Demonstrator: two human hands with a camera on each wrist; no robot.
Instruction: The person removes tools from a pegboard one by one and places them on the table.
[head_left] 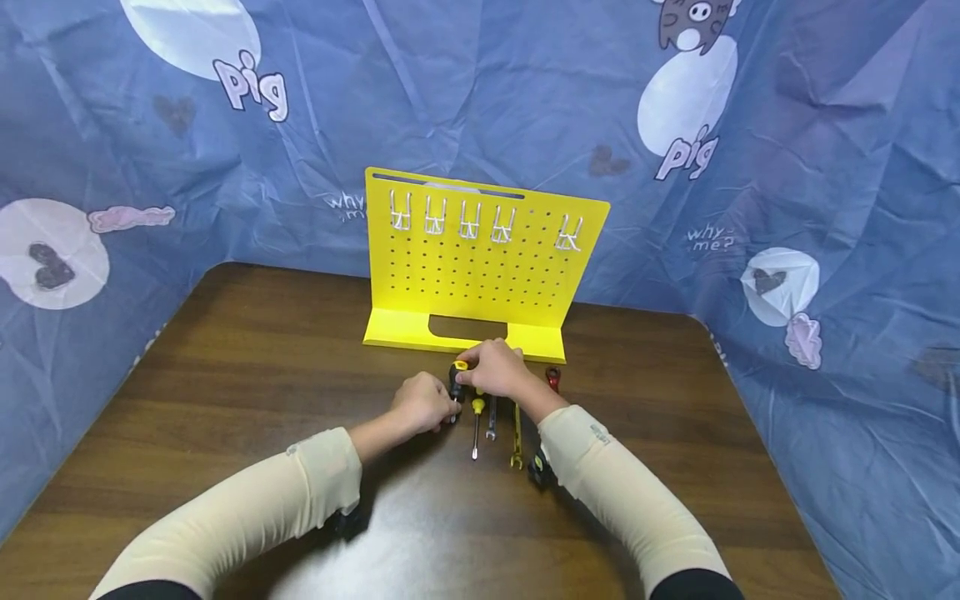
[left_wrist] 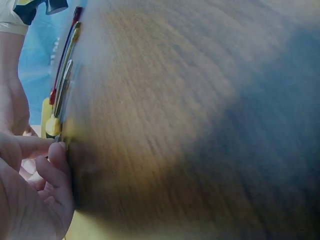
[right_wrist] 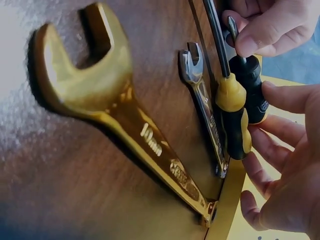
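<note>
A short screwdriver with a black and yellow handle is between my two hands. My left hand pinches its metal shaft near the tip, seen closely in the right wrist view. Around the handle my right hand has its thumb and fingers. Just beside it lies a longer screwdriver with a yellow-collared handle. Further right come a silver wrench and a gold wrench, marked 10mm in the right wrist view. A red-ended tool is partly hidden by the right forearm.
Behind the tools stands a yellow pegboard with several white hooks along its upper part. A black object with a yellow mark sits beside the right sleeve. Blue printed cloth hangs around the brown wooden table.
</note>
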